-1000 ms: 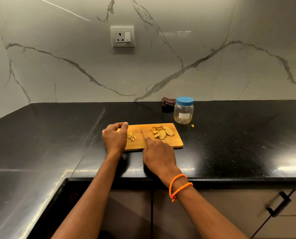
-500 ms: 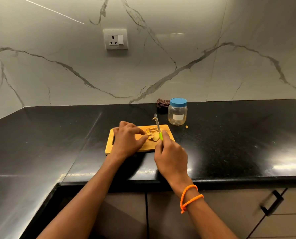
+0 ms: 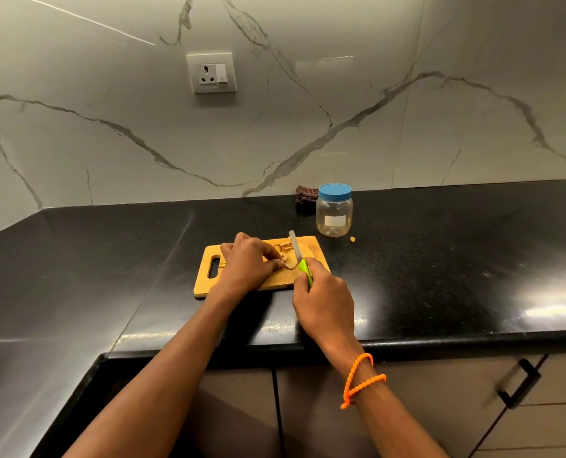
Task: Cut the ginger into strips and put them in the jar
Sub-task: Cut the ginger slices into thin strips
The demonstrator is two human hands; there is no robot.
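On the cutting board (image 3: 238, 285), our left hand (image 3: 248, 264) pinches the ginger slices (image 3: 284, 254) while our right hand (image 3: 324, 299) grips the knife (image 3: 299, 256) just beside them.

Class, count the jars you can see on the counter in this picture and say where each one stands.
1. The jar, clear with a blue lid on, stands upright on the black counter just behind the cutting board's far right corner. None looks hidden.

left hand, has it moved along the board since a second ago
Yes. The left hand went from the cutting board's handle end toward the ginger slices at its jar-side end.
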